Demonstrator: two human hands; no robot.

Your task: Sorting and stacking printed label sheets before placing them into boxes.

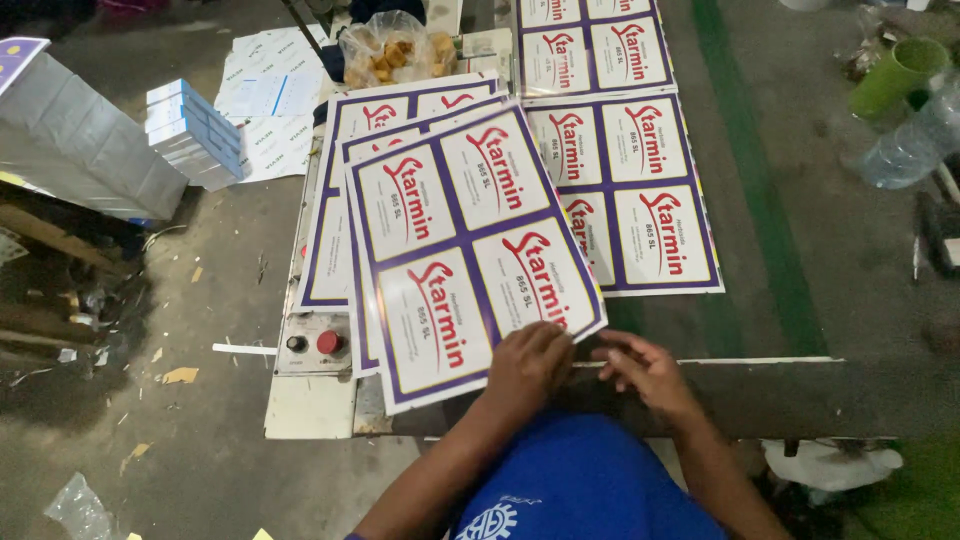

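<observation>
Printed sheet (pixel 470 255), white labels in red lettering framed in purple, lies tilted on top of a small stack on the bench (pixel 800 395), its near corner directly under the left hand (pixel 528 362). From the head view, the left fingers (pixel 552 338) are curled down on that corner, pressing or pinching it; which one I cannot tell. The right hand (pixel 645 368) sits just beside, fingers loosely bent, holding nothing visible. More sheets (pixel 630 190) lie beyond the fingers. The step looks like squaring or separating the top sheet; the next move calls for a firm corner grip.
</observation>
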